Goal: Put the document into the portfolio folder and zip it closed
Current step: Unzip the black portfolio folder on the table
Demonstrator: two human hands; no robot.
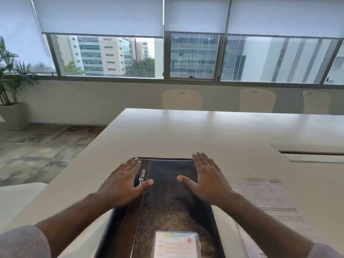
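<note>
A dark brown portfolio folder [165, 205] lies closed on the white table [186, 131], right in front of me, with a lighter brown strip along its left side and a clear card pocket near its front. My left hand [122, 185] rests flat on the folder's left edge, fingers spread. My right hand [208, 179] rests flat on its right edge, also with fingers apart. A printed paper document [268, 200] lies on the table just right of the folder, beside my right forearm.
A recessed cable hatch [312, 152] sits in the tabletop at the right. Cream chairs [257, 100] line the table's far side under the windows. A potted palm [11, 86] stands on the floor at far left. The table's left edge runs diagonally beside my left arm.
</note>
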